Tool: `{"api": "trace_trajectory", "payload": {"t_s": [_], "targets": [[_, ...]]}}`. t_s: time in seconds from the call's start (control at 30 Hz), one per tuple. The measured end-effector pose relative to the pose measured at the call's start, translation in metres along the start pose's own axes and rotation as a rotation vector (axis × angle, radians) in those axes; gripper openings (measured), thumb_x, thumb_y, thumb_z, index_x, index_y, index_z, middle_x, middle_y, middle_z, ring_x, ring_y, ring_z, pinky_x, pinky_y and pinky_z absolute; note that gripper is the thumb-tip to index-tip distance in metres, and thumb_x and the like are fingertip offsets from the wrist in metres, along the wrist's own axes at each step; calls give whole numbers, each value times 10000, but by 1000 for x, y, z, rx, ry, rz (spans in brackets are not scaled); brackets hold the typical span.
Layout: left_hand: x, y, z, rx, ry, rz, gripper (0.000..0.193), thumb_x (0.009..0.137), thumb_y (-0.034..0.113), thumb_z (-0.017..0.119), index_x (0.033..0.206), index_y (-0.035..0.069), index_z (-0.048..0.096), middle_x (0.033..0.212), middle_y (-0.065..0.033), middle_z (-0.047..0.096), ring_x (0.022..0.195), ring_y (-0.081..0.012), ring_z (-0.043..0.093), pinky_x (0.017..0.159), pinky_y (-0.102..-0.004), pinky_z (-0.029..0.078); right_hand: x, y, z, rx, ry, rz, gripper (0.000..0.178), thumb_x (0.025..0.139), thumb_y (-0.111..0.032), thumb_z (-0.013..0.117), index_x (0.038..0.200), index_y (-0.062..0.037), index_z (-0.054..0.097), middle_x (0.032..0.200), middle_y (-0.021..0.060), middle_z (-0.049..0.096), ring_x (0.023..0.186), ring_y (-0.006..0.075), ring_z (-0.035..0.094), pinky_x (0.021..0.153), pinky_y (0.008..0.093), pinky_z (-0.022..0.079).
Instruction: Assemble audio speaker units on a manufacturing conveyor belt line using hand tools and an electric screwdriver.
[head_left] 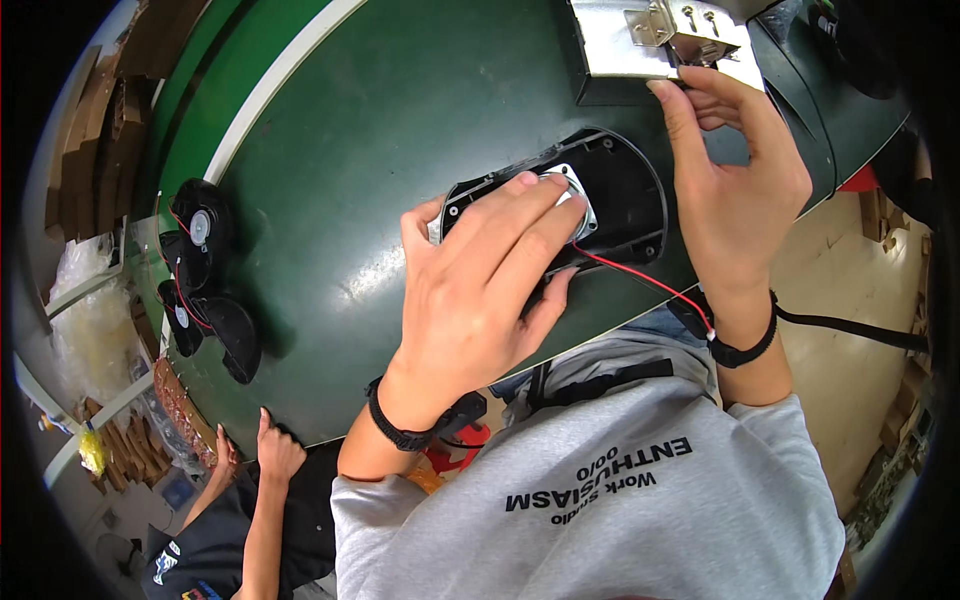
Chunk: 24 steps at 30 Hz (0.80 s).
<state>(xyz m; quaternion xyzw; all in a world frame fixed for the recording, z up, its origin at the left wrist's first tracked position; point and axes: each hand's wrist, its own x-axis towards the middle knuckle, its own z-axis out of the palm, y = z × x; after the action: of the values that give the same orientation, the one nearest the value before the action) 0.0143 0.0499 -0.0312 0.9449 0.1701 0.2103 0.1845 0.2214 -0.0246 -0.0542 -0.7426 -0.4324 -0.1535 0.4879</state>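
- Speaker housing [635, 190], black, open side up, lies on green table [360, 130], approx 1 o'clock of view centre, mostly under L hand.
- Spare spkr units [205, 265], black w/ red leads, sit at approx 9 o'clock from housing, well apart; leads could tangle if lifted together.
- Metal box [612, 55] at 1 o'clock from housing, w/ bracket on top.
- L hand [465, 285] clasps housing: little finger round 9 o'clock end, thumb at 6 o'clock side, fingertips on driver. Lopsided pressure could tilt driver or hurt its cone.
- R hand [745, 190]: thumb & index close together at box's near edge; can't tell if anything's pinched btwn them. Any tiny part there could slip & drop.
- Driver [588, 205], silver frame, sits inside housing, partly hidden by fingers; can't tell if flush. If skewed, it prob. won't line up.
- Red wire [640, 270] leaves housing toward 4 o'clock. R arm swinging could snag it, straining its joints.
- White plug [711, 335] at wire's end, just beside black wristband [745, 352], which could hook it.
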Motion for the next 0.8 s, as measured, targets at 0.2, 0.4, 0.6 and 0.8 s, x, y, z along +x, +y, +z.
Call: {"api": "trace_trajectory", "payload": {"t_s": [0.2,0.4,0.6,0.8], "targets": [[5,4,-3,70,-101,-48,597,705,124,840,1286,143,703,1335,-33,703,1257,-209,652,847,-368,350,-1,1,1,2,17,-11,213,807,-71,867,980,-45,746,809,47,713,677,154,671,630,272,525],[4,4,1,77,-91,-53,545,714,106,808,1249,173,731,1341,-11,712,1273,-189,651,817,-360,330,0,-5,-2,-43,-24,13,211,819,-53,864,993,-18,752,829,53,728,711,136,679,670,263,533],[5,1,1,69,-88,-40,508,681,88,785,1181,175,759,1287,5,738,1249,-188,669,801,-362,318,0,-3,-3,-45,-66,35,201,846,-17,848,1022,17,756,868,61,747,764,111,687,725,245,541],[3,0,2,80,-76,2,493,664,71,780,1146,177,766,1268,12,747,1236,-184,679,782,-363,304,0,-3,-5,-34,-82,25,198,858,-5,836,1035,26,752,882,63,747,778,110,685,737,243,543]]}}
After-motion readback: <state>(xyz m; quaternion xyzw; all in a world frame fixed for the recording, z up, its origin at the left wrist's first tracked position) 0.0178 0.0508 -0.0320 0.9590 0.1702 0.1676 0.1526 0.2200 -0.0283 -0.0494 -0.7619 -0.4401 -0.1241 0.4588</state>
